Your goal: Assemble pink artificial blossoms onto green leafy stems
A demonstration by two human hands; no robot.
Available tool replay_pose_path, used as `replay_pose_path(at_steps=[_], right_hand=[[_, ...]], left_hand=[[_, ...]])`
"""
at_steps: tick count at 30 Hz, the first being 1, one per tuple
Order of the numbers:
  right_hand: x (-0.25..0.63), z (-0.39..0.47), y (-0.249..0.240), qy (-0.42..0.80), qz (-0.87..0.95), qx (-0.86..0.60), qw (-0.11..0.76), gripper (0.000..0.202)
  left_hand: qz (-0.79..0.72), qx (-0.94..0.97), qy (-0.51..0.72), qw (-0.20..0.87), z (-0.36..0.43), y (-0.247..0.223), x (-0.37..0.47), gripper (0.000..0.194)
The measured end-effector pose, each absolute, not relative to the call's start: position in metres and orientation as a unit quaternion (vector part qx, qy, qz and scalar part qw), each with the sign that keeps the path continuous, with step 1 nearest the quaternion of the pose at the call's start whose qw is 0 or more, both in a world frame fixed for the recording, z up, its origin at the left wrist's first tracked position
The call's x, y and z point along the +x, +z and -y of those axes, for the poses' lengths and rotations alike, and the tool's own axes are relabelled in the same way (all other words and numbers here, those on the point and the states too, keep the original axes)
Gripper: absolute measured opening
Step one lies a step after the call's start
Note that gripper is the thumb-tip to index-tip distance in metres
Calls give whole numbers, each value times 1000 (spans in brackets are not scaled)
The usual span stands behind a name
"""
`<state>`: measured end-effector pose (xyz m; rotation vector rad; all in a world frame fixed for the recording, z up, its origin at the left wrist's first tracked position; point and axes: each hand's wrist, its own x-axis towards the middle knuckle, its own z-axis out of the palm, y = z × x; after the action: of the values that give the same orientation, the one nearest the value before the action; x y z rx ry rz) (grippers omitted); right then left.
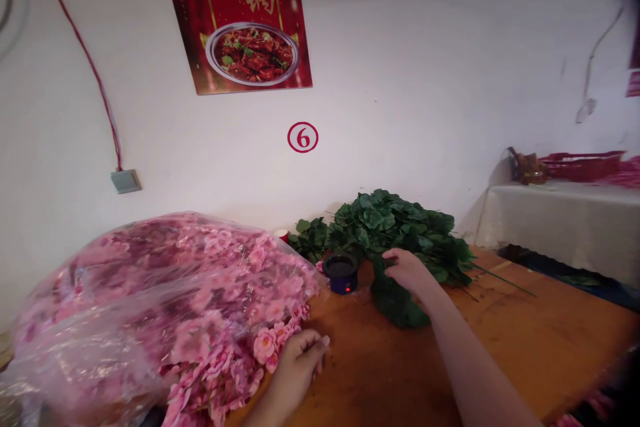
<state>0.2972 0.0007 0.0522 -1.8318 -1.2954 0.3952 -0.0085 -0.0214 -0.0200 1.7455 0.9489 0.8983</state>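
Observation:
My left hand [303,359] is just above the wooden table [360,373], beside the pink artificial flowers [265,347]. Its thumb and fingers are pressed together, and whatever they may hold is too small to make out. My right hand [406,269] is closed at a sprig of green artificial leaves [400,307], whose leaves hang below the fingers over the tabletop. Between the hands and farther back stands a small dark blue round pot [342,273] with a lit red light on its front. Behind my right hand lies a big heap of green leaf sprigs [395,220].
Clear plastic sheeting [125,307] covers a large mound of pink flowers on the left. A red-and-white cup [281,235] stands by the wall. Long green stems [505,280] stick out to the right. A cloth-covered table [560,213] holds a red basket [583,165].

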Motion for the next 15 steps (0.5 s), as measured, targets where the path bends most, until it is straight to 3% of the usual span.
replay_pose_path(at_steps=[6,10,13,15], right_hand=[[293,32,85,427,485,-513,565,55],[282,44,93,453,488,-406,626,62],[258,38,86,492,455,-314,673,64],[238,31,78,533,417,-270,685,60]], left_hand=[[-389,710,370,456,21,-23,-9,42],[-383,700,374,472,19,-24,-8,39],[-362,688,402,483,23,-19,-7,24],[-340,676,441,482,30,-11,-6,36]])
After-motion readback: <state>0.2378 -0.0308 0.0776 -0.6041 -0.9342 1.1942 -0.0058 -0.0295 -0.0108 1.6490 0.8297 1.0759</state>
